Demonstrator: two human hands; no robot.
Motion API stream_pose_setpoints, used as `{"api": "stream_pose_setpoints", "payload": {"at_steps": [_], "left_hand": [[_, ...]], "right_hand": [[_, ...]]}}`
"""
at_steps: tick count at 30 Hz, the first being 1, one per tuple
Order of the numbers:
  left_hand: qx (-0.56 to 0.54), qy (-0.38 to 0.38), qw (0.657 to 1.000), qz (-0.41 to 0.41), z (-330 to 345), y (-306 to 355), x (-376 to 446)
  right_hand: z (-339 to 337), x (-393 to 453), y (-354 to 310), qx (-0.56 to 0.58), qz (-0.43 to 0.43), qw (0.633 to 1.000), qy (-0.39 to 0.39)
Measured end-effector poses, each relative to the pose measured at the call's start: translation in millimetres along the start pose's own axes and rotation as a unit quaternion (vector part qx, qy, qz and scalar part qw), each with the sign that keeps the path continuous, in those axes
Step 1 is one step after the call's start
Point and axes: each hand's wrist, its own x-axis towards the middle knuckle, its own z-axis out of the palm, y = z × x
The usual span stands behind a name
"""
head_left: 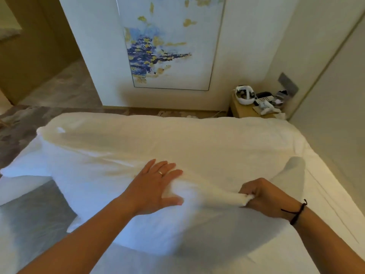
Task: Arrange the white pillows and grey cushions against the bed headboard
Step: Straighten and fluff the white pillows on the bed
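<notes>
Left hand: the left hand [158, 186] lies flat on the white pillow [138, 155], palm down, fingers [167, 167] straight and slightly spread, thumb held out to the side; a ring shows on one finger
Right hand: the right hand [262, 196] is curled tight, its fingers pinching a bunched fold of the pillow's cover at the near right edge; the cloth is drawn into a taut ridge between the two hands; a dark cord bracelet [296, 212] sits on the wrist
White pillow: large and plump, lying across the bed [325, 194] in front of the person, its long side running left to right; the near right corner [294, 171] stands up in a point just beyond the right hand; the picture is somewhat blurred here
Bed: white sheet under the pillow, showing along the right side and at the near edge; more white bedding [17, 186] lies at the left, partly under the pillow's left end
Floor: grey patterned carpet [15, 131] beyond the bed at the left
Bedside bench: a small wooden bench [243, 111] stands past the far right corner of the bed, carrying a white headset [245, 95], a telephone [263, 98] and some small items too blurred to name
Wall: a tall framed painting [167, 46] with blue and yellow blotches hangs on the pale wall beyond the bed
</notes>
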Motion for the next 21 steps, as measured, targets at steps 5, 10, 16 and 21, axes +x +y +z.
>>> {"api": "stream_pose_setpoints", "payload": {"at_steps": [5, 10, 16, 21], "left_hand": [[-0.011, -0.145, 0.989, -0.016, 34.9, 72.5, 43.3], [0.027, -0.15, 0.985, -0.082, 73.4, 103.1, 56.9], [0.049, -0.121, 0.984, -0.121, 79.1, 87.3, 49.5], [0.047, -0.048, 0.993, -0.095, 82.6, 89.3, 51.9]], "right_hand": [[-20.2, -71.9, 93.2, -0.047, 0.124, 0.991, 0.006], [-3.9, -73.2, 129.2, -0.177, 0.105, 0.977, 0.053], [28.8, -25.0, 103.7, -0.245, 0.059, 0.967, 0.04], [54.6, -18.7, 106.6, -0.289, 0.109, 0.951, 0.025]]}}
